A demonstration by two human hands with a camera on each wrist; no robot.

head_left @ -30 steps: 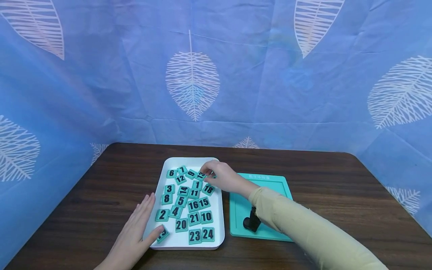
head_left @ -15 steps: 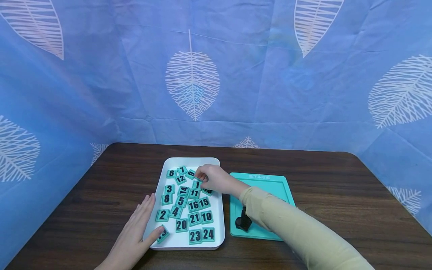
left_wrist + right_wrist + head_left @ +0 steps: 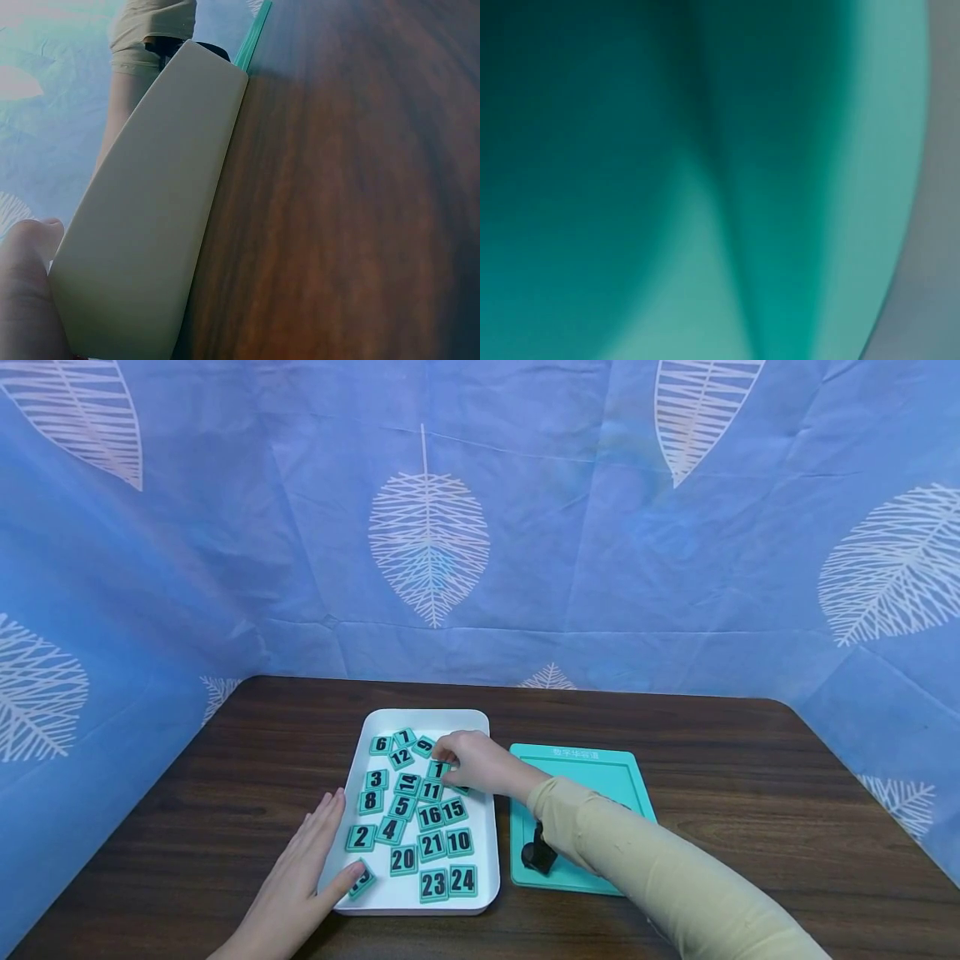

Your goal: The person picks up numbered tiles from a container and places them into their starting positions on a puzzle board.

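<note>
The right hand (image 3: 476, 764) bends down over the tray, fingers curled in. I cannot tell if it pinches a tile, since the hand hides that spot and its own wrist view is just green blur. Tile 1 (image 3: 436, 770) shows right beside its thumb and finger tips. Tile 9 (image 3: 423, 746) is just left of the fingertips, and tile 11 (image 3: 431, 791) is just below the thumb. Another tile (image 3: 461, 791) peeks out from under the hand. More number tiles (image 3: 403, 861) lie farther left and closer to the person, all in the white tray (image 3: 390, 897).

The right arm, in a pale yellow sleeve (image 3: 675, 868), slants over a green board (image 3: 600, 768). A black thing (image 3: 537, 856) shows below the cuff.

Well apart, the left hand (image 3: 300, 868) lies along the tray's left side, fingers straight, thumb spread over part of a tile (image 3: 362, 883). Past the brown table (image 3: 712, 735) hangs blue leaf cloth (image 3: 562, 527).
</note>
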